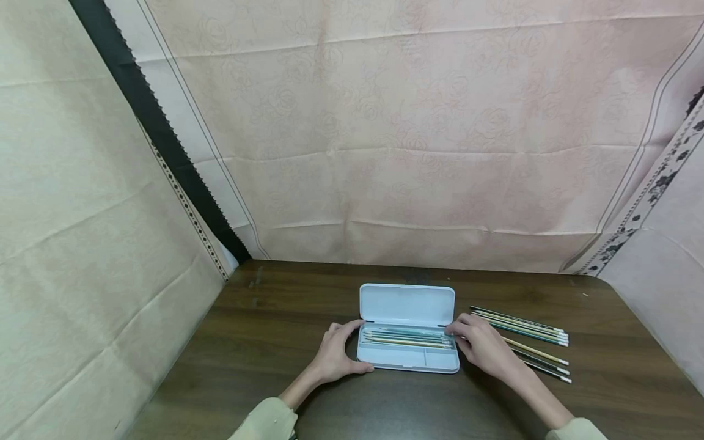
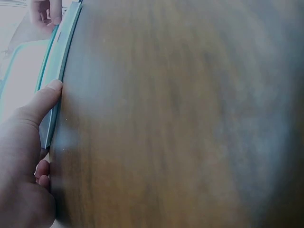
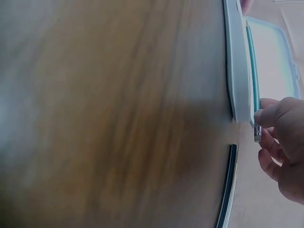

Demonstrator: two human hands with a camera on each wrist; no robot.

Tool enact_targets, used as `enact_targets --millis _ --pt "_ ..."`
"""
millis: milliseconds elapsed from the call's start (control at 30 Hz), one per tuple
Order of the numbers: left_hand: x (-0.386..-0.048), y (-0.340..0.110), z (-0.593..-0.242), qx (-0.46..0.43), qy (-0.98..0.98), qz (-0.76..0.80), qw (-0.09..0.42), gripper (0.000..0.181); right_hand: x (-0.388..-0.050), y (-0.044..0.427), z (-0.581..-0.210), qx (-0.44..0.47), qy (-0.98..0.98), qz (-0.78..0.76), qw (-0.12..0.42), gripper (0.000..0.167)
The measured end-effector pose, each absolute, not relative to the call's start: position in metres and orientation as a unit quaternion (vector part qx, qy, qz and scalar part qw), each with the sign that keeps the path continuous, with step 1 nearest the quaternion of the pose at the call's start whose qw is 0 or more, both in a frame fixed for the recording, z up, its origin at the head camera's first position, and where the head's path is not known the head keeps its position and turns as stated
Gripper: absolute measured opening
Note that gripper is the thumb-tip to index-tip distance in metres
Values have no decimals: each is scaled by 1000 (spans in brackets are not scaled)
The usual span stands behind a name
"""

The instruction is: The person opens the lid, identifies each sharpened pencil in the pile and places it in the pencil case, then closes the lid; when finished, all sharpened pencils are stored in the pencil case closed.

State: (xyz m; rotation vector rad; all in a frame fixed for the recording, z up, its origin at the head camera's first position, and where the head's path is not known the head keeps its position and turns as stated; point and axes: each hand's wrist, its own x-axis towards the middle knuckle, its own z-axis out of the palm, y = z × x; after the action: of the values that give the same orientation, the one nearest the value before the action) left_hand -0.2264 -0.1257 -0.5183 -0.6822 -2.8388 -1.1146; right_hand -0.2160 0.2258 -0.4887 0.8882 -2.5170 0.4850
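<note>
A light-blue pencil case (image 1: 407, 304) lies with its lid folded back, several teal and yellow pencils (image 1: 407, 338) inside. The left hand (image 1: 337, 355) grips the case's left end, thumb at the front edge and fingers at the back. In the left wrist view the left hand's thumb (image 2: 42, 102) presses the case's side (image 2: 61, 57). At the case's right end is the right hand (image 1: 484, 345). The right wrist view shows the right hand (image 3: 285, 137) pinching a teal pencil (image 3: 254, 71) near its eraser end, over the case (image 3: 236, 61).
Right of the case, two groups of pencils lie on the brown table (image 1: 220, 366): a back group (image 1: 528, 327) and a front group (image 1: 541, 360), partly behind the right hand. Pale patterned cloth (image 1: 412, 153) hangs behind the table and at both sides.
</note>
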Motion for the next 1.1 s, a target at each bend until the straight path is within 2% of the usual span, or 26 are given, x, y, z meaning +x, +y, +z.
enact_targets --millis 233,767,1100 --pt "-227 -126 -518 -217 -909 -356 8 92 -220 215 -489 323 -908 179 201 27" --pt "-226 -125 -519 -212 -909 -358 -1 92 -229 199 -494 335 -898 184 217 24" --pt "-226 -126 -520 -216 -907 -362 7 92 -227 203 -492 304 -907 190 220 23"
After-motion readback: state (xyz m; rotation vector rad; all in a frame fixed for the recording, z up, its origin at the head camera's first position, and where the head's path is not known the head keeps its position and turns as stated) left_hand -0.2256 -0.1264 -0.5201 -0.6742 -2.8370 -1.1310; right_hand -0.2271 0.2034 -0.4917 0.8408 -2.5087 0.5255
